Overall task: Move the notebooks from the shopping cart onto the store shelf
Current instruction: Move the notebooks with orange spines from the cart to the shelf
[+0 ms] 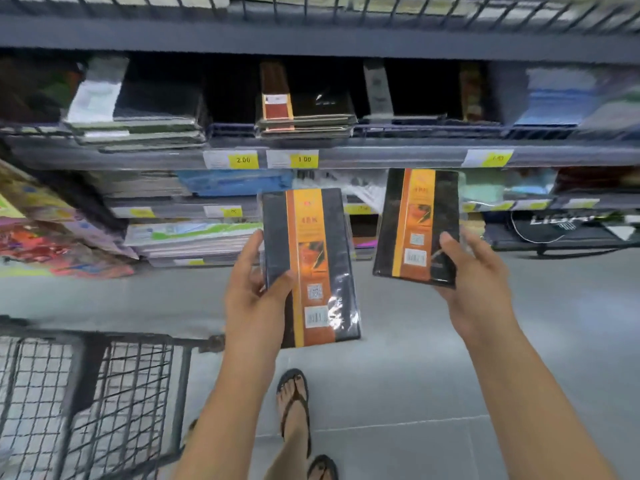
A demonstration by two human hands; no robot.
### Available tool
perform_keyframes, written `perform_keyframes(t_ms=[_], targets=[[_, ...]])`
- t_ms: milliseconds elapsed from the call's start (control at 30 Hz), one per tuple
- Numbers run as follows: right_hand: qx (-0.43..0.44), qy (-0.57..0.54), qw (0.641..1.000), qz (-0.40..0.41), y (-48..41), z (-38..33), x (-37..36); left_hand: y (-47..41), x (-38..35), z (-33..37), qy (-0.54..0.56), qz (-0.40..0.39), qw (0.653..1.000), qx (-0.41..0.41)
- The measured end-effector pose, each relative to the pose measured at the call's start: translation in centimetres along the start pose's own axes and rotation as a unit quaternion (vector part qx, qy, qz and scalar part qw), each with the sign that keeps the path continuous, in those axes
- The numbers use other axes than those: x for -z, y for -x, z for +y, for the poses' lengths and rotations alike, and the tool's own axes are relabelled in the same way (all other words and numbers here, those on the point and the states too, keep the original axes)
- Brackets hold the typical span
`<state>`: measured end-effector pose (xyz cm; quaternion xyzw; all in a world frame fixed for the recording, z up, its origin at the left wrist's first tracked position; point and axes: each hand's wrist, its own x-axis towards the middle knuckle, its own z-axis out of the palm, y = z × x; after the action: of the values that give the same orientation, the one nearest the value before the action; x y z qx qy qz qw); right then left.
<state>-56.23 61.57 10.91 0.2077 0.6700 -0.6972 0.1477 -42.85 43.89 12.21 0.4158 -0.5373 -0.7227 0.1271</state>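
My left hand [254, 292] grips a black notebook with an orange and yellow band [308, 268], wrapped in clear plastic, by its lower left edge. A second notebook of the same kind [417, 226] is held in my right hand [474, 271], a little higher and further right. Both notebooks are upright in front of the store shelf [346, 155], just below its grey front rail with yellow price tags. On that shelf lies a stack of similar dark notebooks [306, 121]. The wire shopping cart [104, 393] is at the lower left; its contents are not visible.
Other stacks of notebooks [138, 126] and paper goods fill the shelf and the lower shelves [194, 216]. Colourful books [52, 237] lean at the left. A black bag [561, 226] sits low at the right. My sandalled feet [294, 403] stand on the grey tiled floor.
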Motion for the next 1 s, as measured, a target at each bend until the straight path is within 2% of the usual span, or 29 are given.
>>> perform_keyframes(t_ms=[267,433,567,700,833,1000], targets=[[-0.004,-0.040,0.999,0.017,-8.2,-3.4,0.3,-5.1,-6.9,-0.1,-0.046,-0.048,0.998,0.007],[-0.004,-0.033,0.999,0.010,-14.0,-6.3,1.3,-6.7,-11.3,-1.1,-0.052,-0.032,0.998,0.021],[-0.042,-0.052,0.998,0.002,-19.2,-8.3,1.3,-7.3,-14.6,-2.0,-0.040,-0.006,0.999,0.025],[-0.091,-0.082,0.991,-0.046,-23.1,-10.0,1.0,-7.3,-18.0,-2.8,-0.012,0.029,0.999,0.035],[-0.097,-0.119,0.981,-0.120,-23.8,-9.0,3.3,-6.8,-20.8,-3.1,0.018,0.048,0.997,0.049],[-0.075,-0.121,0.988,-0.055,-23.9,-9.4,4.3,-6.4,-23.1,-2.6,0.013,0.063,0.997,0.047]])
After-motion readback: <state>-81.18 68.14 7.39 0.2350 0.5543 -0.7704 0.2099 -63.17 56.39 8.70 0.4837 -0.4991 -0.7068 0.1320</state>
